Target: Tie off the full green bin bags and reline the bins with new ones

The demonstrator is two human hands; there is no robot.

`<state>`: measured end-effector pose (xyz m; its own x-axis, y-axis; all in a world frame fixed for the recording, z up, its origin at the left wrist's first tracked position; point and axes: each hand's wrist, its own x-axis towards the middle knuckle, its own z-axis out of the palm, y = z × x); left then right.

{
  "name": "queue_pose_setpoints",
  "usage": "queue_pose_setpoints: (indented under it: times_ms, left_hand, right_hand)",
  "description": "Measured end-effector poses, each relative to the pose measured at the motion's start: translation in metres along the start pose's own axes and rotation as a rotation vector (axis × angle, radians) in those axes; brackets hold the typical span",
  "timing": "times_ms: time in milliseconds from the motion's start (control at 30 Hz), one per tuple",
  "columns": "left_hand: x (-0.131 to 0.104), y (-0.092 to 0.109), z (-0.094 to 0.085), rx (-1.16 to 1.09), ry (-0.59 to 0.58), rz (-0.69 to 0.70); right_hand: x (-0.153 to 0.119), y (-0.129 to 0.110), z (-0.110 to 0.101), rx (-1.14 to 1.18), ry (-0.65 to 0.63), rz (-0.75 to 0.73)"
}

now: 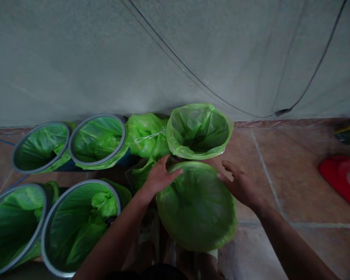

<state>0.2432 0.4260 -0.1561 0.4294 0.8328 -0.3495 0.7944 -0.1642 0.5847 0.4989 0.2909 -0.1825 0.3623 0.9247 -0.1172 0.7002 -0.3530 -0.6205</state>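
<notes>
A bin lined with a green plastic bag (196, 210) stands in front of me, between my two hands. The bag's edge is folded over its rim. At the rim's far left is my left hand (160, 177), thumb and fingers apart, nothing held; whether it touches the bag I cannot tell. My right hand (240, 184) is at the far right of the same rim, fingers spread and nothing in them. Just beyond, against the wall, stands another bin with a green liner (198, 132). Left of that one sits a green bag tied with white string (147, 134).
Several bins with grey rims (97, 139) and green liners stand in two rows at left. A crumpled green bag (105, 203) lies inside the near one. A dark cable (204, 83) hangs along the wall. At right, a red object (342, 179) rests on the tiled floor (297, 175).
</notes>
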Motion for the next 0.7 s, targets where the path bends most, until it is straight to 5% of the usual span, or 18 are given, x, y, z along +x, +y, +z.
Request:
queue_pose_setpoints:
  times_ms: [233, 333, 467, 700]
  left_hand:
    - [0.02, -0.003, 0.013, -0.004, -0.113, 0.036]
    - [0.01, -0.007, 0.025, 0.071, -0.044, 0.154]
    - [-0.006, -0.008, 0.034, 0.277, 0.125, 0.292]
    - [-0.014, -0.003, 0.032, 0.419, 0.178, 0.416]
  right_hand:
    - [0.049, -0.012, 0.017, 0.09, -0.264, -0.307]
    - [0.047, -0.009, 0.026, 0.096, -0.321, -0.331]
    - [0.034, -0.012, 0.026, 0.08, -0.323, -0.264]
    - [0.014, -0.019, 0.023, -0.022, -0.208, -0.05]
